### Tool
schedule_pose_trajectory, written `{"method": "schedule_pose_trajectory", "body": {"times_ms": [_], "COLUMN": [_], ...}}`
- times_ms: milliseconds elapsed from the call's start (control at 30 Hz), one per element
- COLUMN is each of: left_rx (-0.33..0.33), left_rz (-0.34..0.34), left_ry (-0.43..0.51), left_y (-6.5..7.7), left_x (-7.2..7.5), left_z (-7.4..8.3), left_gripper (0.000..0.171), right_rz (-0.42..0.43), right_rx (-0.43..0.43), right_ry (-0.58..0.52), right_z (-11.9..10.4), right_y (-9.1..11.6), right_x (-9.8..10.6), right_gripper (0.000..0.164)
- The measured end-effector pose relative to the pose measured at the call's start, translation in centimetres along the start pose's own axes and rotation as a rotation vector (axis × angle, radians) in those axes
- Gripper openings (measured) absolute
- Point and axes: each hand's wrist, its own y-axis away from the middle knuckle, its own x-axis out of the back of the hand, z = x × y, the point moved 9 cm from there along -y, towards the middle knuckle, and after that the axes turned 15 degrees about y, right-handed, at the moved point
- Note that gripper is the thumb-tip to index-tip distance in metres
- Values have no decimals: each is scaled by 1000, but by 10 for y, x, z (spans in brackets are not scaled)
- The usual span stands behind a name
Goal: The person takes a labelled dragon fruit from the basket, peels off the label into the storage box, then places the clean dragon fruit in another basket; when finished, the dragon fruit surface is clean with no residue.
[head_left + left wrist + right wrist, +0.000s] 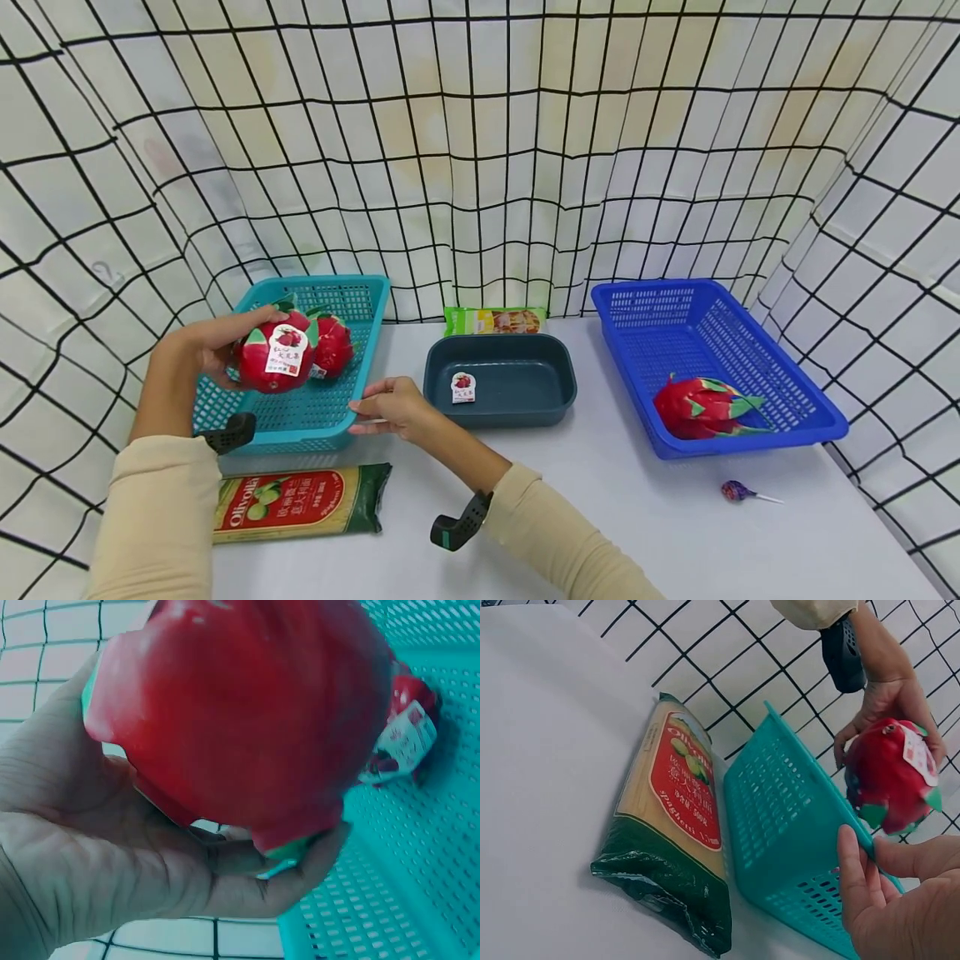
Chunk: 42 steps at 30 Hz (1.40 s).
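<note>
A red dragon fruit (276,357) with green scales and a white label is gripped by my left hand (217,342), held up over the left part of the teal basket (300,417). In the left wrist view my fingers curl under the fruit (240,712). Behind it, a second labelled dragon fruit (332,345) lies inside the basket. My right hand (393,408) pinches the basket's right rim near its front corner; the right wrist view shows the thumb on one side of the rim and fingers (853,870) on the outer wall.
A spaghetti pack (300,500) lies before the teal basket. At centre stands a dark tray (517,379) with a label sticker (462,387), a green packet (495,321) behind it. Right, a blue basket (675,333) holds another dragon fruit (705,408); a lollipop (738,491) lies in front.
</note>
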Motion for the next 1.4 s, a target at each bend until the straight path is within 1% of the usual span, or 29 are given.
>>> {"method": "schedule_pose_trajectory", "body": {"times_ms": [100, 200, 267, 400, 500, 567, 667, 800, 933, 1033, 1100, 1200, 1333, 1400], "left_rx": [-66, -133, -170, -222, -253, -270, -295, -325, -330, -322, -317, -300, -258, -240], "left_rz": [-13, -23, -29, -34, -40, -56, -84, -104, -120, -133, -139, -156, -192, -209], "left_ry": [7, 10, 16, 6, -18, -17, 14, 90, 178, 220, 240, 297, 404, 454], "left_y": [1, 2, 4, 8, 11, 13, 15, 20, 27, 31, 33, 34, 34, 35], "left_x": [-9, -18, -25, -40, -54, -63, -79, -102, -126, -143, -155, -174, -200, -211], "left_z": [12, 21, 26, 31, 35, 36, 36, 35, 29, 21, 16, 6, -13, -24], "left_gripper": [86, 83, 80, 76, 77, 77, 74, 71, 68, 68, 68, 69, 69, 69], "right_rz": [-10, -23, -26, -15, 8, 26, 54, 93, 149, 177, 190, 222, 276, 291], "right_rx": [11, 26, 36, 55, 68, 80, 105, 153, 189, 207, 221, 259, 334, 366], "right_ry": [1, 12, 21, 67, 100, 116, 146, 175, 223, 276, 320, 403, 525, 568], "right_z": [-1, -2, -3, -4, -7, -10, -16, -21, -21, -21, -23, -27, -32, -33], "right_y": [1, 2, 4, 8, 11, 13, 20, 30, 42, 51, 59, 73, 90, 98], "right_x": [-1, -1, 0, 8, 20, 30, 48, 75, 101, 114, 119, 126, 134, 137], "right_gripper": [25, 22, 19, 20, 20, 17, 15, 19, 21, 22, 24, 25, 23, 23]}}
